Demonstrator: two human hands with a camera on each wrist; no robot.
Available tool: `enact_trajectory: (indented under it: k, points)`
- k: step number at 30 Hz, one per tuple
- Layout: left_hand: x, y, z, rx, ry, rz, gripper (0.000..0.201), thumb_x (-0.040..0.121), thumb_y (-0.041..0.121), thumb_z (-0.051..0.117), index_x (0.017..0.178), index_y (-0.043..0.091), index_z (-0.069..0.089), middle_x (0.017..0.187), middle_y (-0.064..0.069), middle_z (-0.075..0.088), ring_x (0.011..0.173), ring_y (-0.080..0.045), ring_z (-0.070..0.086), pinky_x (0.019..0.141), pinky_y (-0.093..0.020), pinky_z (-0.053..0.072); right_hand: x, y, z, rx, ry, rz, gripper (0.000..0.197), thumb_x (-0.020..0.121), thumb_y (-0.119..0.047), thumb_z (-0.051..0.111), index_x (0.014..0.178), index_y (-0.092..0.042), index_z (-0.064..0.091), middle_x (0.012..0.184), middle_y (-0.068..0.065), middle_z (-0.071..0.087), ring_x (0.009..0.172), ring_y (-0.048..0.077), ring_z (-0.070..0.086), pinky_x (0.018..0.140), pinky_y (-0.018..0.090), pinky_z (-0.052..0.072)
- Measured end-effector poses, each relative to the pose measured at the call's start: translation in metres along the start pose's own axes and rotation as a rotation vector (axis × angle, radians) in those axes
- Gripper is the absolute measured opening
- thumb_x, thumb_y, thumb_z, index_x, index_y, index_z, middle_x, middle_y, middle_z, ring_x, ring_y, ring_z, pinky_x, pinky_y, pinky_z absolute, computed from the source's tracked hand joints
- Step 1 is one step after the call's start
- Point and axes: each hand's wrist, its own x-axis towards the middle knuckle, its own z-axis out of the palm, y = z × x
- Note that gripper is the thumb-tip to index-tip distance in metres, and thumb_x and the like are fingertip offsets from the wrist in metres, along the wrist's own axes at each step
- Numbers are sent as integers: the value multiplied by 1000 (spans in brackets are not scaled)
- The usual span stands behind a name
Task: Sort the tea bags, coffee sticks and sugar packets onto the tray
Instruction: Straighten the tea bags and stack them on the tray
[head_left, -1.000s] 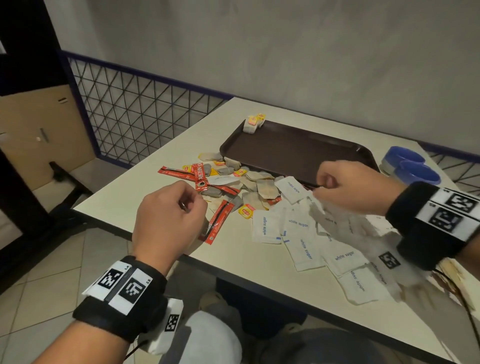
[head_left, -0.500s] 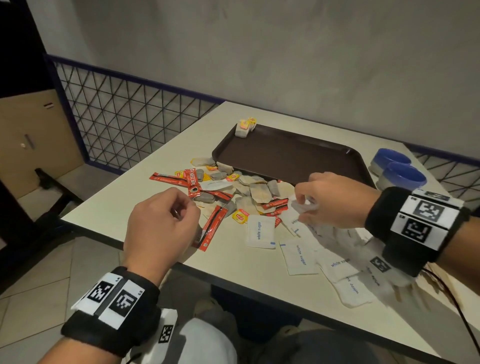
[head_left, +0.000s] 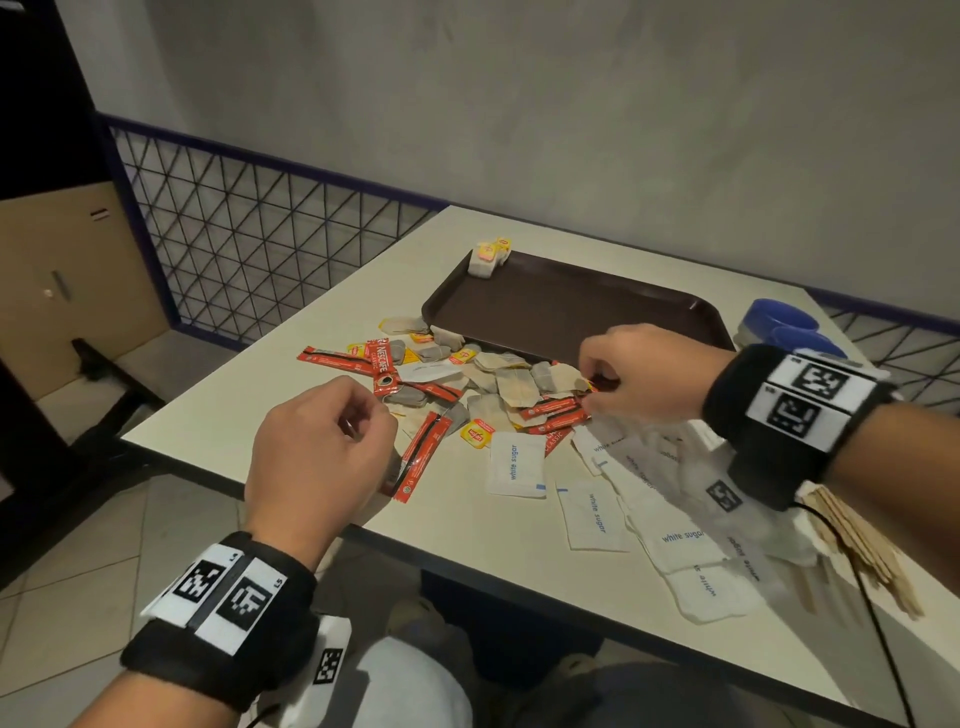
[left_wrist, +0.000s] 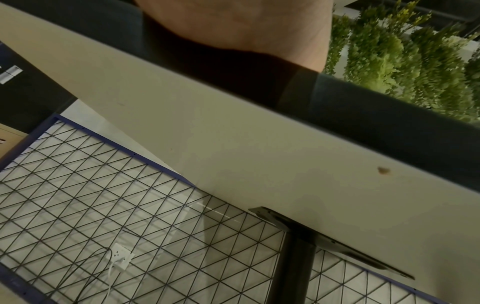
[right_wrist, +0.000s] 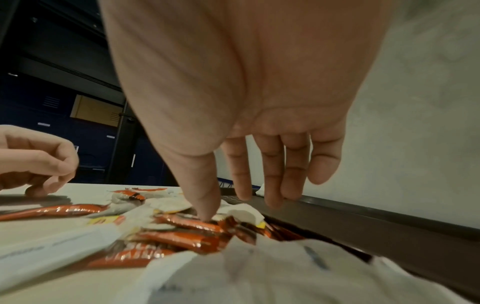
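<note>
Low in the frame, the left hand (head_left: 322, 447) hovers over the near table edge at lower left of centre, fingers loosely curled with nothing in them that I can see; it looks parked there to stay clear while the other hand works.

Right of it, across the lower right of the head view, the sugar packets (head_left: 592, 514) lie fanned out flat on the table (head_left: 249, 410), probably spread so each can be picked singly.

At centre, the coffee sticks (head_left: 553, 410) and tea bags (head_left: 514, 387) sit in one mixed heap against the tray's near rim. The right hand (head_left: 639, 382) reaches down into that heap from the right of the frame. In the wrist view its thumb tip (right_wrist: 205, 214) presses on a red stick while the other fingers hang straight and apart above the rim, so nothing is gripped yet. I judge it is singling out a stick to lift.

Half a second ago that hand was lower and further left, pinching at a white packet; it has since moved up to the red sticks. The left hand has hardly moved.

Beyond, the tray (head_left: 566, 312) is nearly bare, with a few tea bags stacked in its far left corner (head_left: 488, 260), so the sorting has barely begun.
</note>
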Motion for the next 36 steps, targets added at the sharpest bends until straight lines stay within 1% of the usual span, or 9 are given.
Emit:
enact_trajectory:
  k: [4, 6, 9, 15, 24, 28, 31, 34, 36]
  points:
    - [0, 1, -1, -5, 7, -3, 13, 91, 21, 65, 78, 22, 67, 68, 11, 62, 68, -10, 58, 61, -35, 52, 25, -20, 1, 14, -8, -35, 37, 87, -41, 76, 116, -28, 58, 100, -6, 54, 90, 14, 54, 73, 26, 48]
    - [0, 1, -1, -6, 7, 0, 13, 90, 21, 64, 78, 22, 67, 68, 11, 62, 68, -10, 58, 61, -36, 53, 32, -28, 4, -17, -22, -51, 36, 87, -38, 76, 117, -26, 62, 102, -4, 57, 91, 16, 57, 77, 30, 54]
    - [0, 1, -1, -9, 16, 14, 13, 89, 20, 65, 77, 22, 66, 67, 12, 61, 66, -10, 58, 59, -34, 52, 37, -29, 7, -48, -34, -57, 30, 91, -31, 73, 120, -27, 63, 107, 0, 65, 92, 19, 62, 84, 35, 59]
    - [-1, 0, -1, -18, 31, 20, 13, 89, 19, 66, 76, 21, 66, 67, 11, 61, 66, -10, 57, 58, -34, 52, 32, -21, 4, -26, 38, -68, 16, 101, -22, 58, 113, -24, 68, 99, 0, 67, 86, 19, 64, 79, 34, 59]
    - [-2, 4, -3, -159, 8, -7, 14, 92, 18, 66, 79, 23, 68, 73, 12, 66, 72, -9, 62, 67, -37, 56, 11, -5, -22, 349, 226, 56, 14, 98, -20, 59, 105, -22, 71, 94, -4, 66, 84, 8, 59, 66, 24, 49]
    - [-7, 20, -9, -462, 41, -80, 19, 96, 14, 68, 83, 28, 70, 80, 13, 69, 79, -10, 65, 69, -40, 59, -14, -6, -34, 834, 199, 219, 11, 99, -17, 62, 98, -16, 73, 101, 5, 70, 89, 16, 67, 67, 25, 58]
    - [-18, 49, -8, -747, -152, -124, 3, 98, 22, 68, 96, 22, 71, 93, 4, 70, 92, -21, 71, 66, -36, 62, -43, -20, -35, 1294, -2, 211, 18, 98, -4, 58, 108, 11, 64, 98, 15, 71, 74, 22, 71, 58, 25, 59]
    - [-25, 68, 2, -858, -496, -236, 29, 91, 38, 73, 116, 23, 66, 105, 3, 69, 94, -18, 72, 71, -38, 63, -64, -45, -17, 1422, -212, 79, 15, 98, 2, 54, 107, 8, 63, 92, 22, 64, 67, 24, 66, 50, 27, 52]
    - [-28, 73, 7, -824, -652, -280, 30, 92, 32, 76, 119, 23, 65, 103, 0, 72, 87, -16, 72, 69, -41, 64, -71, -62, 1, 1411, -247, 65, 18, 99, 1, 54, 108, 15, 61, 92, 24, 65, 63, 23, 64, 46, 25, 50]
